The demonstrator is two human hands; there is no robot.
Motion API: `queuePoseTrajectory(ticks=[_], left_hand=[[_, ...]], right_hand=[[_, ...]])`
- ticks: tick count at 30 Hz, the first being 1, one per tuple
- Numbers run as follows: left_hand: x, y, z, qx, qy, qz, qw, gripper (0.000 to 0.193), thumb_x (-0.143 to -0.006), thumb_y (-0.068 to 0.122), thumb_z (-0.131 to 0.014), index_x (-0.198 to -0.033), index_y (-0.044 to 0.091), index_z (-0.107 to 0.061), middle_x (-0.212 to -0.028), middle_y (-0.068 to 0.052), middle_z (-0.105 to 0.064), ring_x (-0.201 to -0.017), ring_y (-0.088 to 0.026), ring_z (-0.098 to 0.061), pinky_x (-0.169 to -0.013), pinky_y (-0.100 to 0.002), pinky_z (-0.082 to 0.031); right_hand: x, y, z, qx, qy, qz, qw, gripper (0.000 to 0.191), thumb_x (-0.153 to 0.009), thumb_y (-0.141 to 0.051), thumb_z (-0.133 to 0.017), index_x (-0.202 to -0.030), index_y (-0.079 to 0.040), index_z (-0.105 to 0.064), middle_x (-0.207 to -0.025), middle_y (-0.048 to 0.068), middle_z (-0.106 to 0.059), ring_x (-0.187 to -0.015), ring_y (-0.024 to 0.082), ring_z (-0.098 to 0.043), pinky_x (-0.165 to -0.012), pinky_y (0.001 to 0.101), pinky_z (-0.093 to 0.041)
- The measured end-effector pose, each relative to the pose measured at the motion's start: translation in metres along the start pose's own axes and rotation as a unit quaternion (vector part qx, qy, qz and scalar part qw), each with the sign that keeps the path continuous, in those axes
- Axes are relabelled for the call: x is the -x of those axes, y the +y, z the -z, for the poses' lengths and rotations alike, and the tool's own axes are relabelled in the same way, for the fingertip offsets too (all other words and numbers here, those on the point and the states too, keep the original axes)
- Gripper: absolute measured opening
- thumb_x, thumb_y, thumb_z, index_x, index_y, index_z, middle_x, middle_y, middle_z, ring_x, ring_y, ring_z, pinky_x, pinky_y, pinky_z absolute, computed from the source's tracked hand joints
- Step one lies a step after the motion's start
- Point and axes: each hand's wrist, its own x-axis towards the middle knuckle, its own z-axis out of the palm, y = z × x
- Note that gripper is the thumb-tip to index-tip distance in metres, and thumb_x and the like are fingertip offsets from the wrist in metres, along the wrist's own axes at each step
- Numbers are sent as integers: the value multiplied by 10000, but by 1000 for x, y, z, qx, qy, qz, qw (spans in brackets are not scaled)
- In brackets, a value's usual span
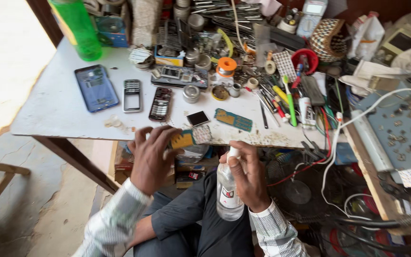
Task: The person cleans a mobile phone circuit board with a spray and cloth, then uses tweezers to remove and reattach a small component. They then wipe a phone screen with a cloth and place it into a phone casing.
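1. At the near edge of the white worktop (58, 109), right above the person's lap, both hands are busy, and the whole thing comes down to how the two held items sit relative to each other.

2. The right hand (249, 178) has its grip wrapped round a small clear bottle (228, 192) with a white nozzle. The bottle's long axis runs pretty much upright, nozzle end up and tipped a little toward the worktop edge, fat end down by the lap.

3. The left hand (151, 157) is closed on a small circuit board (190, 138), fingers curled over its left end. The board lies roughly flat with its long axis running left to right, and its free end with the pale keypad grid pokes out to the right.

4. So the board sits up and to the left of the bottle's nozzle, near but not touching. The right hand is the closer one to the nozzle, the left to the board.

5. Just beyond on the worktop: a loose little dark screen (198, 118), a teal board strip (234, 119), a dark keypad phone (160, 103), a silver phone frame (132, 95) and a blue phone back (96, 88).
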Motion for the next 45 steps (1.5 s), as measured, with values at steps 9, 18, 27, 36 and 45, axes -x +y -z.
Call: queuePoseTrajectory(ticks=[9, 18, 27, 36, 45], left_hand=[[36, 34, 52, 70, 12, 7, 997, 543, -797, 185, -812, -1271, 120, -557, -1249, -50, -643, -1131, -353, -518, -1008, -489, -371], [45, 26, 60, 56, 33, 19, 998, 553, -757, 160, -831, -1229, 98, -549, -1191, -71, -675, -1056, -385, -523, -939, -479, -375], [44, 2, 36, 67, 65, 75, 993, 540, -784, 229, -848, -1232, 121, -566, -1121, -17, -695, -1044, -301, -526, -863, -460, -324], [75, -2, 33, 85, 112, 151, 979, 559, -739, 241, -876, -1209, 114, -602, -1127, -26, -695, -1047, -238, -580, -875, -407, -364], [135, 6, 61, 63, 175, 202, 962, 592, -684, 210, -885, -1204, 97, -627, -1165, -49, -706, -1065, -253, -631, -910, -400, -460]], right_hand=[[-19, -21, -28, 181, -53, 101, 977, 341, -1077, -292, -577, -1328, -62, -556, -1216, 164, -727, -1024, 303, -759, -847, 395, -596], [-23, -22, -34, 184, -65, 83, 977, 359, -1048, -300, -593, -1301, -47, -561, -1106, 157, -753, -906, 246, -780, -737, 366, -607], [-28, -23, -25, 18, 28, 90, 995, 547, -1075, -223, -585, -1511, -7, -337, -1038, 158, -677, -982, 226, -689, -872, 376, -596], [-160, -74, -54, -87, -5, 229, 969, 540, -1205, -237, -573, -1603, -43, -263, -1299, 99, -535, -1000, 147, -577, -982, 320, -536], [-308, -120, -179, 0, 28, 342, 939, 484, -1138, -276, -708, -1493, -130, -412, -1366, 142, -627, -1209, 265, -669, -1063, 390, -576]])
